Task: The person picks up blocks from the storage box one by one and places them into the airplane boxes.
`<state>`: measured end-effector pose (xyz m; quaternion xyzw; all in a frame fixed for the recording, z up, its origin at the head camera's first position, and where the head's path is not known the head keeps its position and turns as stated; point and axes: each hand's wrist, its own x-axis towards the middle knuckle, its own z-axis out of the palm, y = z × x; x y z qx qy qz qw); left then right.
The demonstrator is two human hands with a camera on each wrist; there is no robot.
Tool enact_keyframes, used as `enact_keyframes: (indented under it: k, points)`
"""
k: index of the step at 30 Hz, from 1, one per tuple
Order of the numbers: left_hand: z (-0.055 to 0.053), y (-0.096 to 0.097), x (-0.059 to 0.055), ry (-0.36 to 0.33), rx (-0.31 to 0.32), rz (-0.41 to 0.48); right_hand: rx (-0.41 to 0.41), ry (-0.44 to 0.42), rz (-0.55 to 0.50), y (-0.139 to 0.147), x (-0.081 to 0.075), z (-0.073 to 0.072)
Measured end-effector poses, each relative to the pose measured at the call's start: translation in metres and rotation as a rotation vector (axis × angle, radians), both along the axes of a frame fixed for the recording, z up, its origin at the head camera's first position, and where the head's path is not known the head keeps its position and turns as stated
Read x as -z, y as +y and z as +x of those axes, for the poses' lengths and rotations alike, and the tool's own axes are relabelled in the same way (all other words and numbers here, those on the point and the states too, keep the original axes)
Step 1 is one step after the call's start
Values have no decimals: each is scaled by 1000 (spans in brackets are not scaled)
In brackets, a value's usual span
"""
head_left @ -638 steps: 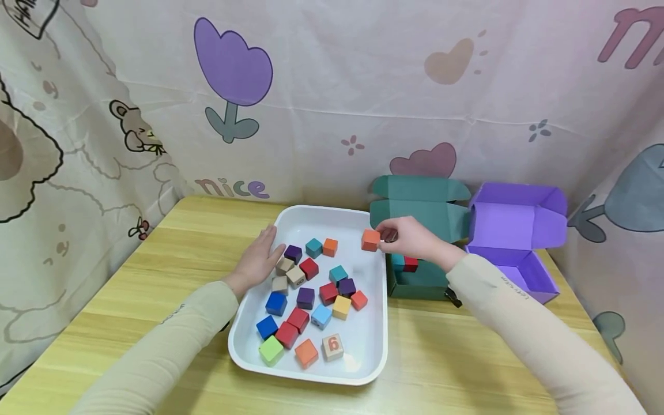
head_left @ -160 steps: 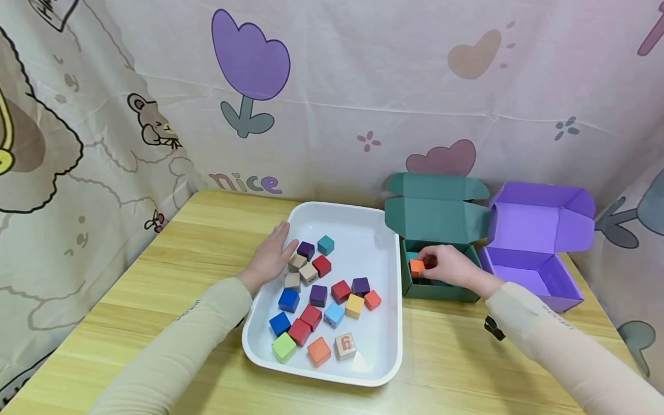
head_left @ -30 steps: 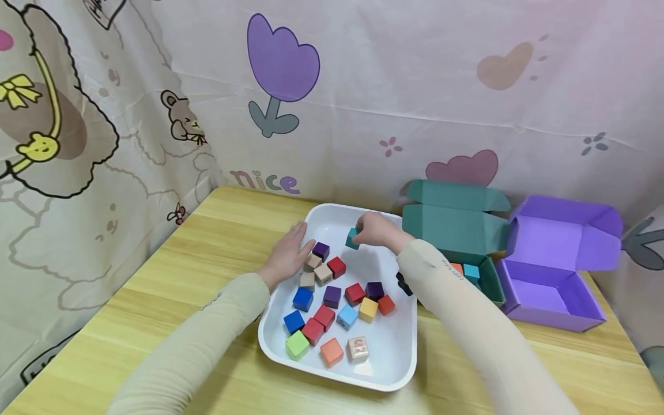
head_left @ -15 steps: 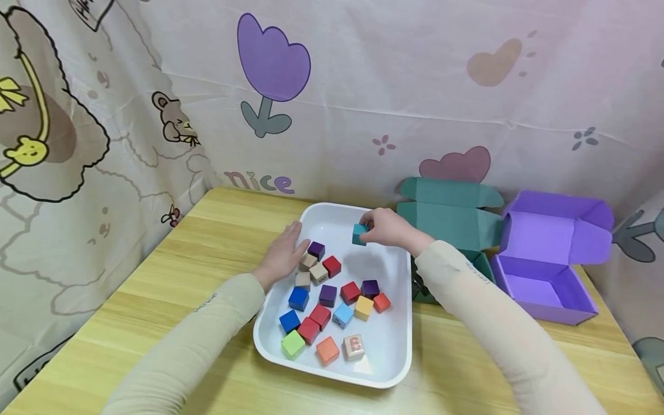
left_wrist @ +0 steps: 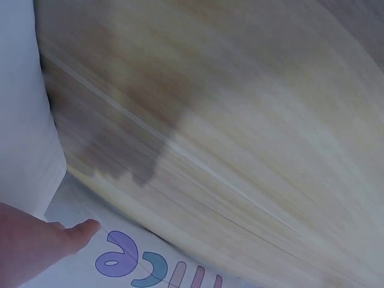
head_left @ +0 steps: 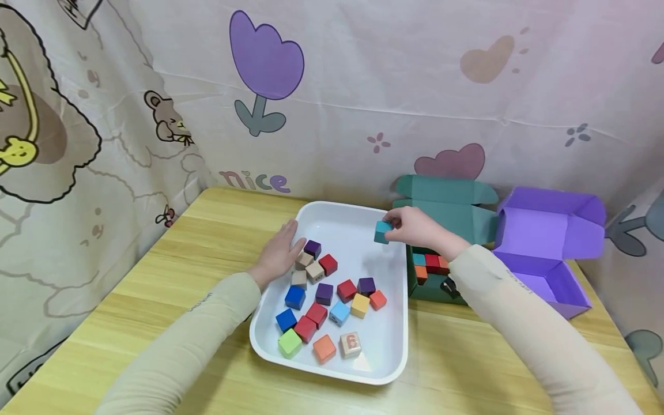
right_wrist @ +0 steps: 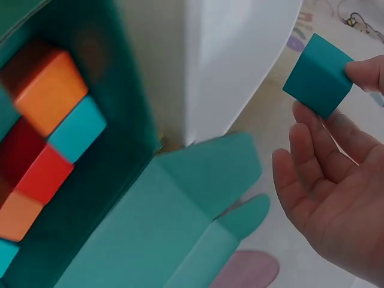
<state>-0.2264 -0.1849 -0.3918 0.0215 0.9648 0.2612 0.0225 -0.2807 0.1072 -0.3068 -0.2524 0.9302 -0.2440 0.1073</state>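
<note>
Between thumb and fingers my right hand (head_left: pixel 417 227) pinches a teal cube (head_left: pixel 383 231), raised over the right rim of the white tray (head_left: pixel 332 376). The right wrist view shows the same teal block held by the fingertips, beside the green box (right_wrist: pixel 135 216). Along the tray's left rim rests my left hand (head_left: pixel 277 253), fingers straight. In the tray lie several coloured blocks, among them a lime green block (head_left: pixel 290 343), a wooden block with a red 6 (head_left: pixel 350 344) and a yellow block (head_left: pixel 360 305). Red, orange and teal blocks sit inside the green box, partly hidden by my right forearm.
Right of the green box stands an open purple box (head_left: pixel 539 276) with its lid folded back. Both boxes and the tray are on a wooden table (head_left: pixel 171 253). A printed curtain (head_left: pixel 347 69) hangs behind the table and down its sides.
Over the last second my right hand has carried the teal cube rightward from above the tray to its right rim. Earlier, an orange cube went into the green box. My left hand stays at the rim.
</note>
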Motion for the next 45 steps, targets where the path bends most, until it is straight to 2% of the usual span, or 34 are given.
enact_keyframes:
  k: [10, 15, 25, 30, 33, 39, 45]
  points:
    - [1, 1, -2, -16, -8, -4, -11, 20, -32, 34, 4, 2]
    - [2, 2, -2, -13, -6, -15, -46, 19, -42, 52, 7, 4]
    - [3, 0, 0, -29, -15, -8, -83, -7, 13, 89, 14, 8]
    - [1, -1, 1, 8, 11, -24, -84, 3, 47, 104, 22, 8]
    - [0, -1, 1, 20, 21, -25, -88, 11, 70, 111, 28, 8]
    - [1, -1, 0, 14, 17, -19, -87, -53, 41, 118, 38, 8]
    - [1, -2, 0, 14, 13, -23, -93, -60, 65, 120, 46, 8]
